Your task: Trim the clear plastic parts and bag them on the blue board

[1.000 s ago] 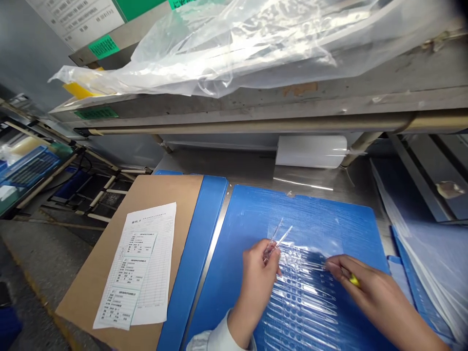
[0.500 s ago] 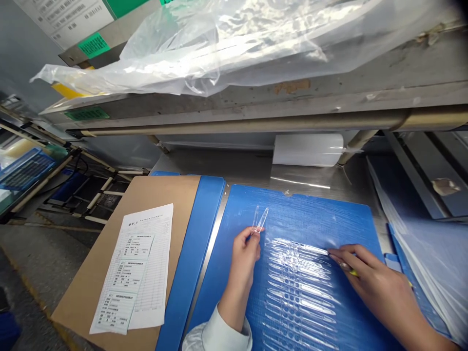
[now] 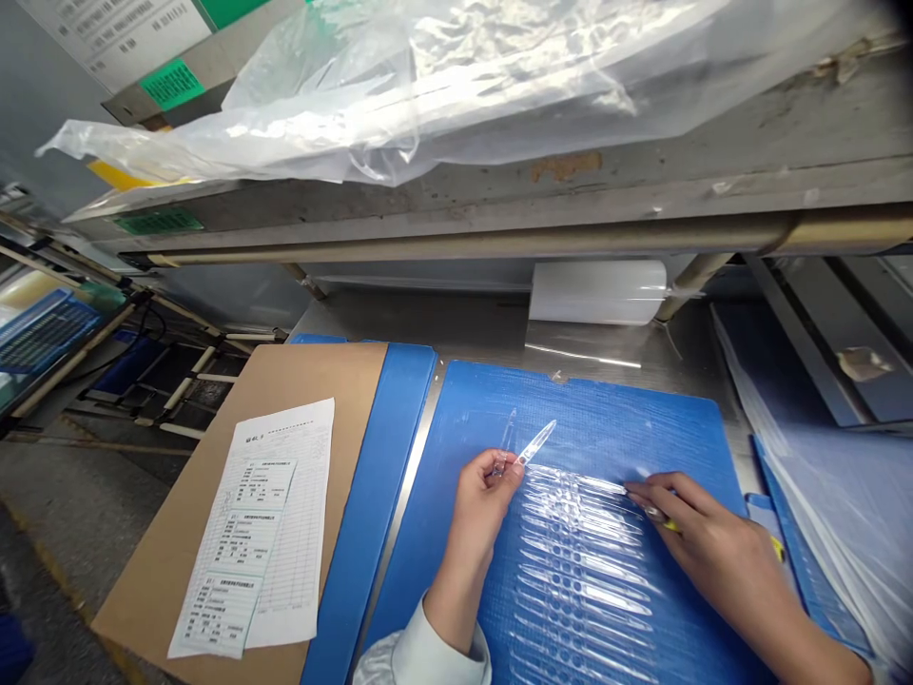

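Across the blue board (image 3: 456,409), your left hand (image 3: 485,499) pinches slender clear strips (image 3: 538,440); your right hand (image 3: 706,528), curled round a yellow tool (image 3: 671,525), fingertips together, meets the strip row's (image 3: 592,574) top end. Pinch lightly to avoid creases.

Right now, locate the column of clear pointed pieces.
In the head view, the column of clear pieces lies right of centre on the blue board, from between the left hand and right hand to the frame's bottom edge.
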Available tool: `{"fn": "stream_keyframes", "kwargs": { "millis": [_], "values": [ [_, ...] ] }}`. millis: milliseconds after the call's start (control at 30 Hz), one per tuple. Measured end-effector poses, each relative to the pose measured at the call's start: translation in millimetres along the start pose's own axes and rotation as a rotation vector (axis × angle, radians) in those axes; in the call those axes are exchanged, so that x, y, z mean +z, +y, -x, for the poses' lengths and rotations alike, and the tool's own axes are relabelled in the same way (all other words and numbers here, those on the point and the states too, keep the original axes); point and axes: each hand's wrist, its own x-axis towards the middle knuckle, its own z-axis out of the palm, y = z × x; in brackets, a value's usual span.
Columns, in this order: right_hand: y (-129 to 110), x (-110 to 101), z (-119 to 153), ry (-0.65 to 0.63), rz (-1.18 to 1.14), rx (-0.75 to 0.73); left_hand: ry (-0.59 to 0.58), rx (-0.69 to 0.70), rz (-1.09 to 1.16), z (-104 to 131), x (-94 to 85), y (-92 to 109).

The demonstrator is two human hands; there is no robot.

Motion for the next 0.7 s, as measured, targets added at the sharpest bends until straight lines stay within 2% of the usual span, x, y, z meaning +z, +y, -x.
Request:
{"fn": "stream_keyframes", "kwargs": {
  "millis": [100,200,300,400,467,633,700],
  "values": [
    [-1.6,-0.7,-0.5,-0.005,0.017,0.005,-0.044,0.022,-0.065,1.8,1.2,2.3],
    [-5.8,-6.3,-3.5,0.019,0.009,0.021,-0.137,0.039,-0.138,4.6,3.1,5.3],
    [-10.4,-14.1,-12.0,0.050,-0.091,-0.056,-0.239,0.045,-0.199,8.5,5.9,7.2],
    [-11.2,-19.3,-19.5,0.028,-0.150,-0.141,-0.292,0.055,-0.242,10.4,7.5,6.4],
    [-8.9,-20.3,-20.1,0.009,-0.153,-0.164,-0.262,0.083,-0.264,9.2,5.9,5.0],
    [1.5,-14.6,-10.0,0.027,-0.076,-0.097,0.050,0.192,-0.327,1.3,-5.8,5.6],
    [5.0,-10.6,-6.4,0.028,-0.029,-0.057,0.090,0.209,-0.357,-0.3,-9.1,7.4]
  ]
}}
